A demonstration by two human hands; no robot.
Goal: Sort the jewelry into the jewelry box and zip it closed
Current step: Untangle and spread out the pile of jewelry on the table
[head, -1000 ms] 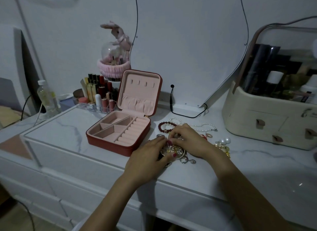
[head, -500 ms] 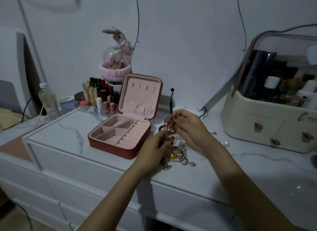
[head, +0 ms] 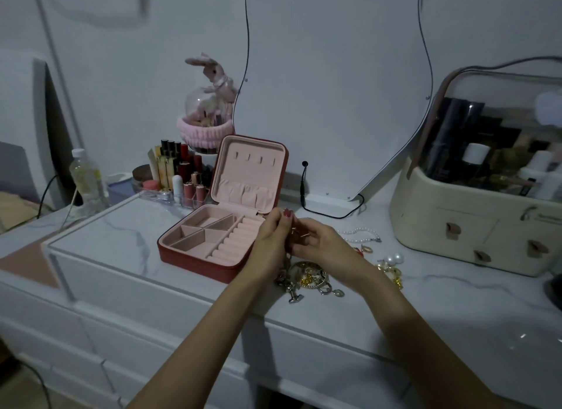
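1. The jewelry box [head: 225, 226] sits open at the centre of the frame on the marble tabletop [head: 115, 238], its lid standing upright behind the tray.
2. Every pink compartment and ring roll that shows looks empty, so by my reading no piece has been sorted in yet.
3. The left hand [head: 269, 241] and the right hand [head: 319, 241] meet just right of the box, above the heap of jewelry.
4. Both hands have their fingers curled in a pinch on a thin chain [head: 296, 232]; small metal bits show between the fingertips, and the chain appears to hang down toward the heap.
5. Whether they are untangling it or undoing a clasp, I cannot tell.
6. The tangled pile [head: 307, 279] of gold and silver pieces lies below the hands, at lower centre.
7. A pearl strand [head: 363, 233] lies to the right, and pearl earrings [head: 393, 259] lie further right near the cream cosmetics case [head: 474, 226].
8. The task seems barely begun: this chain, the pile, the pearls and the earrings must all go in, then the lid must come down and the zip must run round.
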